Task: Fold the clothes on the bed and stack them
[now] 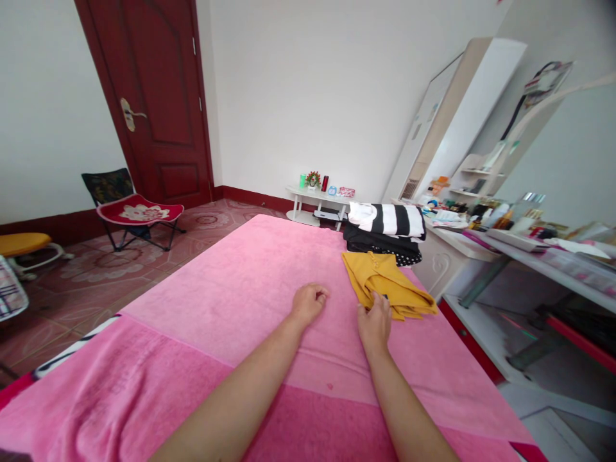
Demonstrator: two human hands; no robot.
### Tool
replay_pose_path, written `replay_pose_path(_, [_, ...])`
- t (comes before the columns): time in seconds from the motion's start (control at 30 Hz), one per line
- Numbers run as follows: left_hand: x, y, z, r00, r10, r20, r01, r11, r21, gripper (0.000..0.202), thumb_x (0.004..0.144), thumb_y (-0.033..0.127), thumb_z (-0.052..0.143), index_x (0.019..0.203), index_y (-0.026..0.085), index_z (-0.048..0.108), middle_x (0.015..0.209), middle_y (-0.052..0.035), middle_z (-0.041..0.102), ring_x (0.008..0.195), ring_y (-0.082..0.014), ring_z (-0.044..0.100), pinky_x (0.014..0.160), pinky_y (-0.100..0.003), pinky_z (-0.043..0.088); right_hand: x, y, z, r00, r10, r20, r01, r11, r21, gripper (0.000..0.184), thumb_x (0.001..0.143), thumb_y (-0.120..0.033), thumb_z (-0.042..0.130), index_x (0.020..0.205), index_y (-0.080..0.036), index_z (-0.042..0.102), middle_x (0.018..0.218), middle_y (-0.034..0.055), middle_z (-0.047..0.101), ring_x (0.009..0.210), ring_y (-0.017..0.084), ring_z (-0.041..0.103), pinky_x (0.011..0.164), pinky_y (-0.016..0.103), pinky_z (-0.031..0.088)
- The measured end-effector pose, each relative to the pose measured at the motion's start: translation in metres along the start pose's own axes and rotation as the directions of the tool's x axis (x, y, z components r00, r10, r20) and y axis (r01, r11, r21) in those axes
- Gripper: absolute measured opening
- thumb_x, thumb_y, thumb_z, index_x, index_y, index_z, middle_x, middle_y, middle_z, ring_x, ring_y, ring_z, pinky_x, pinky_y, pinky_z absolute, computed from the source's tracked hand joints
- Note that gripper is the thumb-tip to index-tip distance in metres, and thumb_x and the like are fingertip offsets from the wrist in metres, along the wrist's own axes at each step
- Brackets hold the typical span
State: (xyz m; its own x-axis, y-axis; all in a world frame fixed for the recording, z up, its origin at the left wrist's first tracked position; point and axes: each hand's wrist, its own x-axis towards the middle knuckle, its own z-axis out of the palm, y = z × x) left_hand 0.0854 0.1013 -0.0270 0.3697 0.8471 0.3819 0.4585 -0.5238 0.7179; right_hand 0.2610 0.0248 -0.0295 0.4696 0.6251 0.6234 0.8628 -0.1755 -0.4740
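A folded yellow garment [385, 282] with a small knotted detail at its top lies on the pink bedspread [231, 282]. My right hand [376, 324] rests at the garment's near left edge, fingertips over the cloth and thumb apart from them. To the left, my left hand [309, 303] lies on the bedspread with its fingers curled in, and nothing shows in it. Just beyond the yellow garment is a stack of folded clothes: a black and white striped piece [387, 220] on top, black garments [380, 242] below, one with white dots.
A cluttered dressing table [481, 240] stands along the right side, close to the bed. Past the far edge is a low white shelf [317, 194] holding small items. At left are a red folding chair [142, 210], a yellow stool [24, 244] and a dark red door [154, 96].
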Motion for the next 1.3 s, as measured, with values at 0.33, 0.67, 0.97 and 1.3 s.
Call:
replay_pose_path(0.33, [0.0,0.0,0.001,0.999,-0.028,-0.016,0.027,0.999,-0.032,0.023,0.075,0.011,0.054,0.09,0.02,0.069,0.092,-0.0001,0.069,0.087,-0.0147,0.062,0.082,-0.025,0.047,0.001,-0.017,-0.018,0.985,-0.072,-0.155,0.095,0.984,0.151,0.054,0.079,-0.024,0.043,0.129,-0.006,0.042,0.129,0.021,0.044,0.123,0.03,0.037,0.103,0.049,0.029])
replay_pose_path(0.67, [-0.001,0.004,0.001,0.996,-0.059,-0.062,0.053,0.993,-0.101,0.027,0.082,0.017,0.052,0.107,0.018,0.063,0.1,-0.0024,0.069,0.088,-0.014,0.063,0.082,-0.024,0.047,-0.006,-0.045,-0.03,0.941,-0.331,-0.067,0.338,0.925,0.176,0.053,0.079,-0.015,0.04,0.132,-0.013,0.037,0.132,0.014,0.043,0.127,0.024,0.035,0.106,0.044,0.028])
replay_pose_path(0.97, [-0.001,0.001,0.001,0.996,-0.085,-0.034,0.082,0.992,-0.095,0.028,0.077,0.012,0.054,0.103,0.018,0.065,0.096,-0.0022,0.07,0.086,-0.0146,0.063,0.081,-0.024,0.048,0.008,0.005,-0.004,0.988,0.144,-0.054,-0.143,0.99,0.017,0.059,0.073,-0.029,0.051,0.126,-0.004,0.044,0.117,0.021,0.051,0.11,0.032,0.043,0.094,0.043,0.032])
replay_pose_path(1.3, [0.0,0.001,0.002,0.992,-0.09,-0.085,0.075,0.982,-0.171,0.025,0.08,0.014,0.054,0.101,0.017,0.065,0.095,-0.003,0.07,0.086,-0.0148,0.064,0.082,-0.025,0.048,0.005,-0.011,-0.021,0.995,-0.095,0.008,0.092,0.984,0.153,0.022,0.085,-0.028,0.042,0.087,-0.018,0.061,0.085,0.0056,0.059,0.085,0.019,0.051,0.079,0.031,0.04])
